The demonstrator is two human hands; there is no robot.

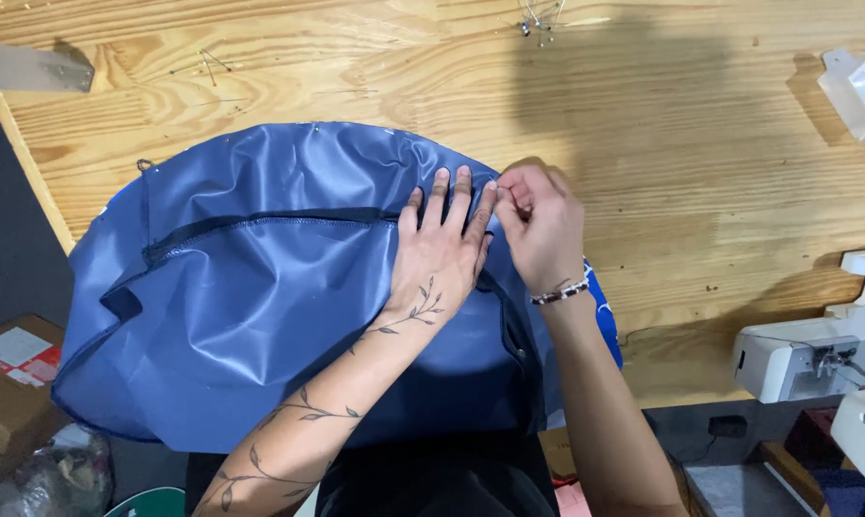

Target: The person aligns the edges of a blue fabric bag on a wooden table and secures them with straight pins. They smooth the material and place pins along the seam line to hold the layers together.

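A large piece of shiny blue fabric [260, 297] lies spread over a wooden table [701, 163], with a dark stitched seam running across it. My left hand [442, 244] presses flat on the fabric near its far right edge, fingers straight and apart. My right hand [540, 225] is right beside it, fingertips pinched together at the fabric's edge. What the pinch holds is too small to see; it may be a pin or the cloth edge. A beaded bracelet circles my right wrist.
Loose pins [540, 21] lie at the table's far edge, and more pins [212, 65] at the far left. A white sewing machine [820, 349] stands at the right. A white plastic piece [859, 91] sits at the far right. A cardboard box [13, 378] is on the floor at left.
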